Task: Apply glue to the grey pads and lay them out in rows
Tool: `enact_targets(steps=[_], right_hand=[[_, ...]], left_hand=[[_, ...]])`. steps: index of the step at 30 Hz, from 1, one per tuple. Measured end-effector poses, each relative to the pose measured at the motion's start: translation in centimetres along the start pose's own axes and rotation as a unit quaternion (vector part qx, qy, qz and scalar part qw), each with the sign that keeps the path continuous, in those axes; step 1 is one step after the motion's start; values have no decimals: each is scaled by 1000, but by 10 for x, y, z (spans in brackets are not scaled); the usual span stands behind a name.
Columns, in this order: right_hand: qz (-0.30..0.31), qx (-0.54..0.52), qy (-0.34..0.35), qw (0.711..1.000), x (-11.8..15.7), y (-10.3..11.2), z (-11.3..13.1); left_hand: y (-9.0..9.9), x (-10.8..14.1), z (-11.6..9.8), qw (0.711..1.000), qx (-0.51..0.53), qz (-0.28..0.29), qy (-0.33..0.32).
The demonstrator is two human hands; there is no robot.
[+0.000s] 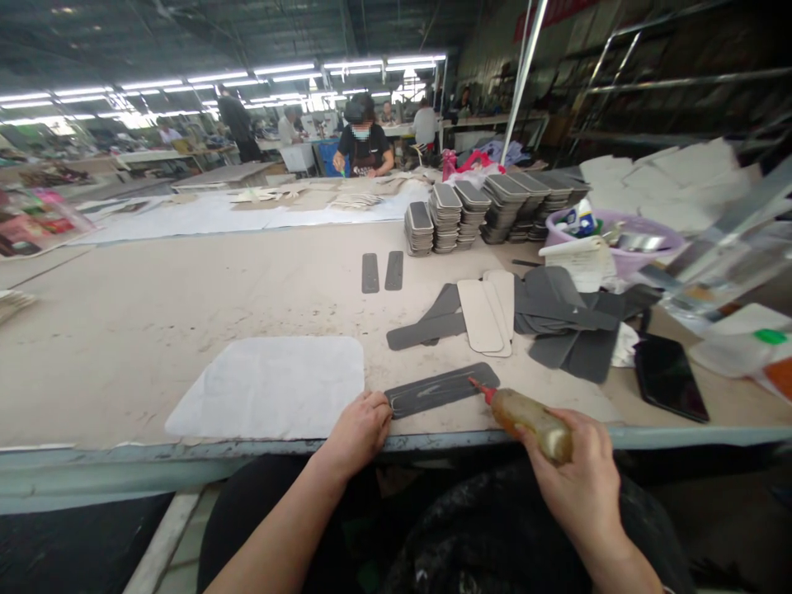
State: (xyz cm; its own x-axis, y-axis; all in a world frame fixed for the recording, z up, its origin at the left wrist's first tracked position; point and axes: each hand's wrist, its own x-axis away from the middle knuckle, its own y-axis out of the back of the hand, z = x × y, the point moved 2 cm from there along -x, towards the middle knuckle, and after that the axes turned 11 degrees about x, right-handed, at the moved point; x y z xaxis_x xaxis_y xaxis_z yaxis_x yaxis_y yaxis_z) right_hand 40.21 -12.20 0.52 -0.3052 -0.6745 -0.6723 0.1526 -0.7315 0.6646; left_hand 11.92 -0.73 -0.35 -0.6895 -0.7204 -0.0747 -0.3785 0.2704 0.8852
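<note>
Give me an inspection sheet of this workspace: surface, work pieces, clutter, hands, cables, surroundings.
Surface: beige tabletop, dark specks.
Job's things: long dark-grey rounded strip with pale streaks; amber squeeze bottle, red nozzle at the strip's right end.
Clutter: black rectangular smartphone; lilac plastic basin holding assorted items.
Hands: left hand touching the strip's left end; right hand gripping the bottle.
Cables: nothing seen.
Surroundings: co-worker in black top beyond the tabletop; ceiling tube lights.

Around the strip (pixel 442 392) on the table (pixel 186 289), clockwise: stacked pieces (pixel 445 219) at one o'clock; loose pieces (pixel 566 285) at two, the basin (pixel 643 262) behind them; the phone (pixel 671 375) at three; the bottle (pixel 532 422) in the right hand (pixel 582 462) at four; the left hand (pixel 365 421) at eight; the sheet (pixel 278 388) at nine; two small pieces (pixel 370 272) at eleven
</note>
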Motion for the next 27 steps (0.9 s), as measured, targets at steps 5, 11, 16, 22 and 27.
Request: enact_targets(steps=[5, 11, 16, 22, 27], right_hand=[[67, -91, 13, 994, 8, -4, 31], [46, -71, -22, 996, -3, -3, 13], [-14, 23, -69, 997, -20, 0, -22], [-7, 33, -73, 997, -19, 1, -24], [-2, 31, -67, 997, -8, 11, -25]], left_hand=[[-2, -1, 0, 1000, -4, -5, -7], [-3, -1, -1, 1000, -15, -11, -3], [-3, -2, -1, 1000, -16, -9, -9], [-6, -3, 0, 999, -31, -13, -7], [-7, -3, 0, 999, -31, -19, -9]])
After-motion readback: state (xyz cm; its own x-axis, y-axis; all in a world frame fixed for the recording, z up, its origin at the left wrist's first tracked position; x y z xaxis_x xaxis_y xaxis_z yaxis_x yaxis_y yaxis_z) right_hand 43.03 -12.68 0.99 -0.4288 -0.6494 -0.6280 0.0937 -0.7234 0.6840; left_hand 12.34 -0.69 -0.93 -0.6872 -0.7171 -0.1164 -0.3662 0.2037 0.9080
